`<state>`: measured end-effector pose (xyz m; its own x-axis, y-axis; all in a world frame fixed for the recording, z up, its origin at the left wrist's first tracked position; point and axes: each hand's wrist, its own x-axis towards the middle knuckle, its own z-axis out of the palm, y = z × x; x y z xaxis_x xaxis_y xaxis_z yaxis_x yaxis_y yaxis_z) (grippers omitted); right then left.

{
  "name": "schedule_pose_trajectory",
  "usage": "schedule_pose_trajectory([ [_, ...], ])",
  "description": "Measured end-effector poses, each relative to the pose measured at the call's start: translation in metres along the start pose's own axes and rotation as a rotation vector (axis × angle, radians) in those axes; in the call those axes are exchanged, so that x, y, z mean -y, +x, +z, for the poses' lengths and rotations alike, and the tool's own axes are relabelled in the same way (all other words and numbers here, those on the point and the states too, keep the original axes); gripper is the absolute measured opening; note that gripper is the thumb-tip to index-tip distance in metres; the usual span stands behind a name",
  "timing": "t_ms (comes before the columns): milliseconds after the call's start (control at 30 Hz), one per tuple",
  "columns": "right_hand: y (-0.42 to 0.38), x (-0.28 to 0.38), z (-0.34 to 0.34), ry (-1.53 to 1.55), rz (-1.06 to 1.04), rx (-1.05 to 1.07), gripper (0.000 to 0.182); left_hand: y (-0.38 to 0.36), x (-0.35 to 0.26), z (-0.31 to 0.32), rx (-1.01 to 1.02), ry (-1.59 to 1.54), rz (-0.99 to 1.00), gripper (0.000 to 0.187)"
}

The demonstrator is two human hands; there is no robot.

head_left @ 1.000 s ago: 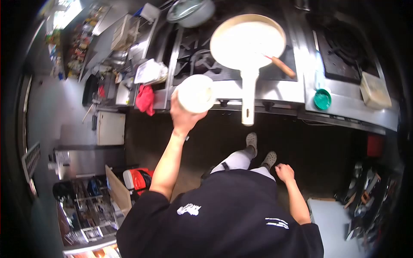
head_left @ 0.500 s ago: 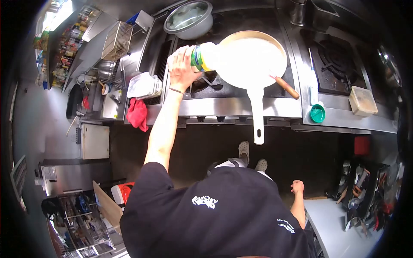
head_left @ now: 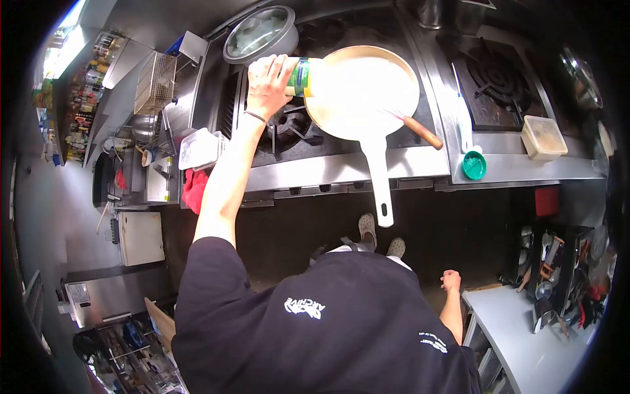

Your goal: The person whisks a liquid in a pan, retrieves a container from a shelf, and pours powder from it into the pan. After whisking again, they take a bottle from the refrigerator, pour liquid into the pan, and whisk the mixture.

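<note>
My left hand (head_left: 268,85) is wrapped round the base of a large container with a green-and-yellow label (head_left: 300,77). The container lies tipped on its side, its far end over the left rim of a frying pan (head_left: 375,154). Bright glare washes out the pan's inside and the container's far end. Resting in the pan is a whisk with a wooden handle (head_left: 423,132), which sticks out over the right rim. My right hand (head_left: 451,280) hangs low by my side, fingers curled, apart from the stove and near the white counter.
Behind my left hand stands a large bowl with a clear cover (head_left: 261,34). Lidded plastic tubs (head_left: 199,148) and a red cloth (head_left: 195,190) lie left of the burner (head_left: 289,125). A green cup (head_left: 474,165) and a plastic box (head_left: 544,137) sit on the right ledge.
The view has shifted, so the stove and pan appear further left. My left hand still holds the container tipped at the pan. My right hand stays low.
</note>
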<state>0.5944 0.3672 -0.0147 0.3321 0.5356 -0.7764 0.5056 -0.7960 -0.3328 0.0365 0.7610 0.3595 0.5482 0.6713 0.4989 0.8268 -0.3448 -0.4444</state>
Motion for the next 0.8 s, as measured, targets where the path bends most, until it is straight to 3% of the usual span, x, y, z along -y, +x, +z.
schedule_pose_trajectory([
  [400,0.006,0.005,-0.003,0.022,0.05,-0.025,0.023,0.006,-0.002,0.001,0.019,-0.033,-0.01,0.083],
  [700,0.017,0.017,-0.015,-0.017,-0.063,-0.044,0.024,0.005,-0.003,0.003,0.036,-0.077,-0.05,0.088],
  [767,0.019,0.021,-0.018,-0.235,-0.228,-0.268,0.023,-0.001,-0.005,0.001,0.03,-0.098,-0.056,0.089],
  [800,-0.004,0.053,-0.032,-0.179,-0.16,-0.307,0.024,0.0,-0.008,0.0,0.033,-0.106,-0.042,0.09],
])
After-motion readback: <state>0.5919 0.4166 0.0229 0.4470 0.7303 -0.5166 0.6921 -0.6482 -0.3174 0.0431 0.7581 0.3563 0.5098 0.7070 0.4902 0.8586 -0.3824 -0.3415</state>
